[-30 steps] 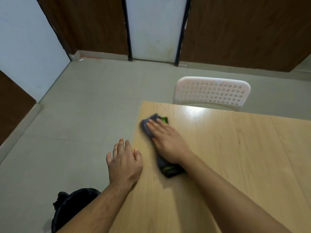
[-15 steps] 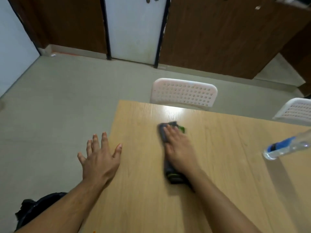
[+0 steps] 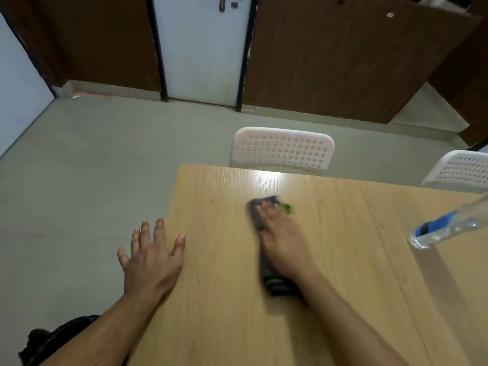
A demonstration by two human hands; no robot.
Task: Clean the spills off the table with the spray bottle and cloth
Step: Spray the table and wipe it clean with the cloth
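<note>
Wood-grain laminate of the table (image 3: 343,299) is being wiped, and no spill can be made out on it. The spray bottle (image 3: 446,225), out of view a second ago, is now seen lying on its side near the right edge, untouched. The dark cloth (image 3: 257,215) has been carried rightward from the table's near-left corner toward its middle, pressed flat under the straight fingers of the right hand (image 3: 284,244). The left hand (image 3: 151,260) is spread open over the table's left edge, holding nothing. Wiping is judged under way; coverage has widened.

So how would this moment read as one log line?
step: wiping | right hand: flat on cloth | left hand: open at table edge | spray bottle: untouched
</note>
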